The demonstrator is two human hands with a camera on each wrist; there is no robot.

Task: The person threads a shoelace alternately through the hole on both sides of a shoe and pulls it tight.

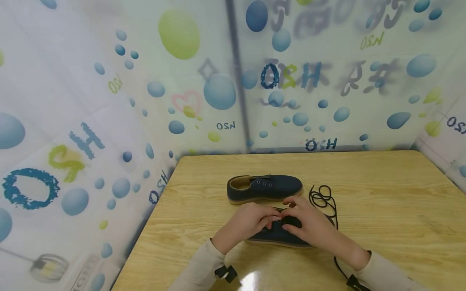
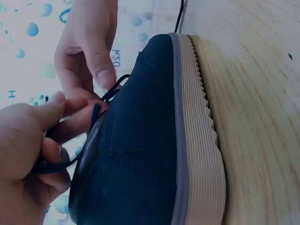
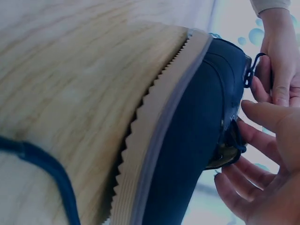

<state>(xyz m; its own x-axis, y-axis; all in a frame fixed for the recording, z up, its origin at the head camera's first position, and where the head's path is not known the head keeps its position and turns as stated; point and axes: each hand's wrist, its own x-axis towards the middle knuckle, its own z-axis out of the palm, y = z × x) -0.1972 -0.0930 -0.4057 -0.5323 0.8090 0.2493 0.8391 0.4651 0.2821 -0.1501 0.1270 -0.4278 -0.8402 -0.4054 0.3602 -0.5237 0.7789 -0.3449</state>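
Note:
A dark navy shoe (image 1: 271, 236) with a pale ridged sole sits on the table under both hands. My left hand (image 1: 251, 220) holds a dark shoelace (image 2: 58, 166), which runs through its curled fingers toward the shoe's eyelets. My right hand (image 1: 309, 222) reaches over the shoe from the other side. Its thumb and fingers (image 3: 258, 138) are spread apart, with fingertips touching around the lacing and tongue. A second navy shoe (image 1: 285, 186) lies behind the first, its eyelets showing no lace. Exactly where the fingertips meet is partly hidden in the head view.
Coiled thin black cord (image 1: 322, 198) lies right of the shoes and trails toward the right wrist. The wooden table (image 1: 393, 194) stands against patterned curtains (image 1: 196, 101). Small black devices are worn at both sleeves.

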